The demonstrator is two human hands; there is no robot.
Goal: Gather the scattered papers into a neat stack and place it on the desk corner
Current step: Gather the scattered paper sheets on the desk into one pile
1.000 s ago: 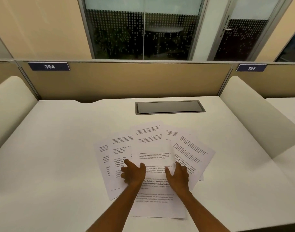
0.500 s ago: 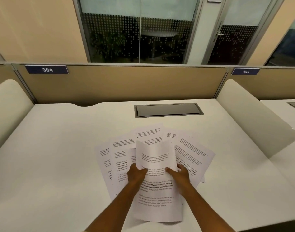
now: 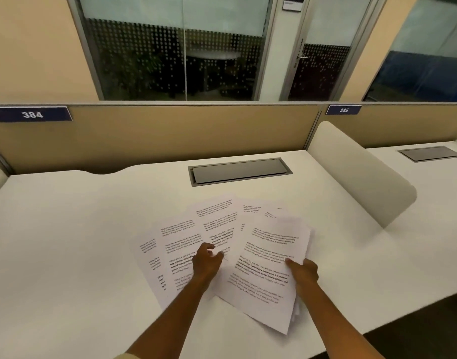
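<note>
Several printed white papers [image 3: 186, 237] lie fanned out on the white desk [image 3: 66, 242] in front of me. One printed sheet [image 3: 266, 273] sits on top at the right, tilted, over other sheets. My right hand [image 3: 303, 272] grips that sheet at its right edge, thumb on top. My left hand [image 3: 206, 260] hovers over the fanned papers at the middle, fingers curled and apart, holding nothing that I can see.
A grey cable hatch [image 3: 239, 172] is set into the desk behind the papers. A beige partition [image 3: 170, 133] closes the back, and a rounded white divider [image 3: 356, 174] bounds the right side. The desk's front edge runs near my forearms.
The sheet both hands held upright at the centre has moved right and down onto the right-hand papers. My left hand let go of it and moved over the fanned sheets.
</note>
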